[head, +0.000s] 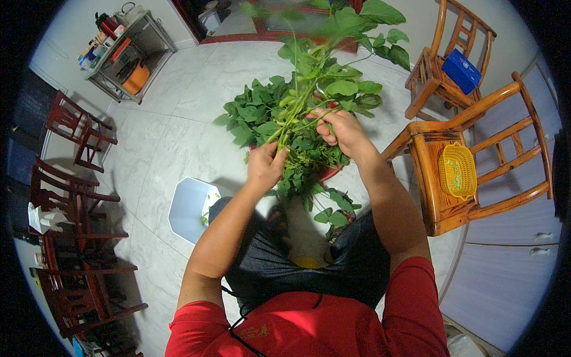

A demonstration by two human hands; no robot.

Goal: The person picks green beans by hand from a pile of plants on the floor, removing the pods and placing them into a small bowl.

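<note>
My left hand (266,164) grips the lower stems of a leafy green bean plant (299,96), with pods along its stalks. The plant slants up and away from me, and its far leaves are blurred. At the right side of the stalks, my right hand (341,131) has its fingers curled around a thin stem or pod, partly hidden by the fingers. Beneath both hands lies a heap of cut leafy plants (254,111) over a red basin (330,173), of which only parts of the rim show.
A white bin (189,209) with a few green bits stands by my left knee. On my right, a wooden chair (428,178) holds a yellow plastic basket (458,172) with green pods or beans. Another chair bears a blue box (461,71). Dark wooden chairs (76,196) line the left.
</note>
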